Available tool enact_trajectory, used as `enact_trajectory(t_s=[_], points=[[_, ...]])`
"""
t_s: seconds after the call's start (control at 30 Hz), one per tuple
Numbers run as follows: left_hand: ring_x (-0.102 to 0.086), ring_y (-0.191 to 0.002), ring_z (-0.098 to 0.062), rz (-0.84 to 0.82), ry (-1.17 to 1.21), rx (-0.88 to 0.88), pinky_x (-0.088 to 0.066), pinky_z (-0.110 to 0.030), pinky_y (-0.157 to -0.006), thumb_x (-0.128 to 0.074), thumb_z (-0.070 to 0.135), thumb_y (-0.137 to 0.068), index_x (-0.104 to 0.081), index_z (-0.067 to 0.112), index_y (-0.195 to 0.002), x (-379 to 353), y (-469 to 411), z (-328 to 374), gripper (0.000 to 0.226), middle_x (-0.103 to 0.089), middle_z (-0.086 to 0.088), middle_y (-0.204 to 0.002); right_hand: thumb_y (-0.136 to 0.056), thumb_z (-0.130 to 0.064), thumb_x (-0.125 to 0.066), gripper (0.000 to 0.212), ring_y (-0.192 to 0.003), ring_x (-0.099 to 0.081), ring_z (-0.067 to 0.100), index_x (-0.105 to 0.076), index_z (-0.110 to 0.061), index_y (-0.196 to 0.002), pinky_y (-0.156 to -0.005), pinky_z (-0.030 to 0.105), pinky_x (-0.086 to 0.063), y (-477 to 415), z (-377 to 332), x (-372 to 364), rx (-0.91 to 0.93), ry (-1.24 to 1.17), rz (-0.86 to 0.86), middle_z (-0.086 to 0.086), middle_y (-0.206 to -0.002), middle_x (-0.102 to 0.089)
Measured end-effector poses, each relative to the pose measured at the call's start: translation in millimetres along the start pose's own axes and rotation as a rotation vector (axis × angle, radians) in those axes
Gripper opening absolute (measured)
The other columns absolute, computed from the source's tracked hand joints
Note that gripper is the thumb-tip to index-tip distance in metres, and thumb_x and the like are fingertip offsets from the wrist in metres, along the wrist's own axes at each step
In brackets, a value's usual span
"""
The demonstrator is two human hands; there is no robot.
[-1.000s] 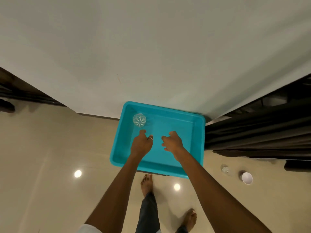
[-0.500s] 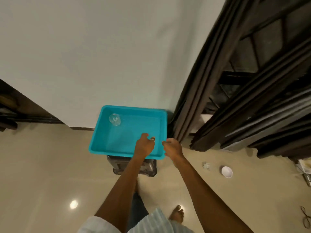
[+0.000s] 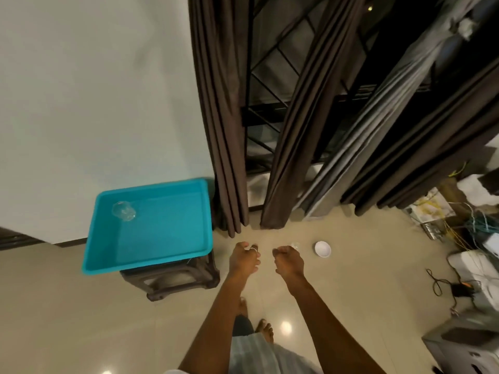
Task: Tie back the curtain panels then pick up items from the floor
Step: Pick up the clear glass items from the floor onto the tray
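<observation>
A turquoise plastic tub (image 3: 151,255) sits on a dark stool (image 3: 172,282) by the wall, with a clear glass (image 3: 123,211) lying in its far left corner. On the floor to the right stand a small white bowl (image 3: 322,249) and a clear glass (image 3: 294,244), the glass partly hidden behind my right hand. My left hand (image 3: 244,258) and my right hand (image 3: 289,261) hang in front of me with loosely curled fingers and hold nothing. Dark brown curtain panels (image 3: 229,130) hang to the floor ahead.
A window grille (image 3: 270,85) shows between the curtains. At the right lie tangled cables (image 3: 464,225), white boxes (image 3: 475,265) and a black cord (image 3: 442,284). My bare feet (image 3: 264,330) stand on the glossy beige floor.
Both hands have left the tub and moved right, over the floor. The view has swung right, bringing the curtains, bowl and clutter into sight.
</observation>
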State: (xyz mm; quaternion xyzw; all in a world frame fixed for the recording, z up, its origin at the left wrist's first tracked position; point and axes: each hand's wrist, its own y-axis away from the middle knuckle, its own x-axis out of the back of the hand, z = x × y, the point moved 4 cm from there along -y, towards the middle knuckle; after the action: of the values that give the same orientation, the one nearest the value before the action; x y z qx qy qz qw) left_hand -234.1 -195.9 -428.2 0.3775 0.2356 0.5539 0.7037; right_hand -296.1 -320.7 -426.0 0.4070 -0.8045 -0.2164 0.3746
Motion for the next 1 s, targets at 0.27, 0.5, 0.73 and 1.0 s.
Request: enact_trajectory(t_s=[0.27,0.5,0.73,1.0], points=[[-0.059,-0.074,-0.019,-0.101,-0.081,0.011,-0.049,-0.027,-0.063,-0.054,0.018,-0.101,-0.05,0.013,-0.134,-63.1,-16.7,23.3,0.034,-0.064,-0.008,-0.096,-0.096,-0.022,-0.059,0.024,-0.11,-0.067,0.037,-0.069,-0.009,-0.114,-0.099,0.048,-0.054,-24.8,15.8,56.5,-0.044,0.062,0.102,0.017,-0.116,-0.071],[-0.057,-0.069,-0.018,-0.117,-0.139,0.028,-0.045,-0.025,-0.058,-0.05,0.016,-0.102,-0.058,0.01,-0.121,-100.8,-28.5,39.4,0.021,-0.063,-0.008,-0.093,-0.098,-0.022,-0.059,0.024,-0.108,-0.067,0.034,-0.068,-0.009,-0.116,-0.099,0.047,-0.055,-51.2,22.1,84.6,-0.088,-0.009,0.111,0.013,-0.116,-0.071],[-0.056,-0.064,-0.013,-0.112,-0.175,0.088,-0.049,-0.022,-0.051,-0.048,0.013,-0.1,-0.057,0.019,-0.089,-164.1,-36.9,44.7,0.016,-0.06,-0.002,-0.082,-0.098,-0.026,-0.054,0.03,-0.114,-0.065,0.034,-0.067,-0.015,-0.121,-0.104,0.049,-0.051,-104.0,27.1,134.4,-0.149,0.009,0.018,0.011,-0.118,-0.072],[-0.058,-0.066,-0.016,-0.036,-0.223,0.144,-0.046,-0.024,-0.059,-0.052,0.017,-0.101,-0.062,0.015,-0.088,-274.7,-54.6,54.0,0.017,-0.06,-0.003,-0.074,-0.098,-0.025,-0.054,0.026,-0.107,-0.067,0.029,-0.069,-0.014,-0.116,-0.097,0.045,-0.055,-181.3,37.8,219.4,-0.144,-0.064,-0.1,0.009,-0.113,-0.071]])
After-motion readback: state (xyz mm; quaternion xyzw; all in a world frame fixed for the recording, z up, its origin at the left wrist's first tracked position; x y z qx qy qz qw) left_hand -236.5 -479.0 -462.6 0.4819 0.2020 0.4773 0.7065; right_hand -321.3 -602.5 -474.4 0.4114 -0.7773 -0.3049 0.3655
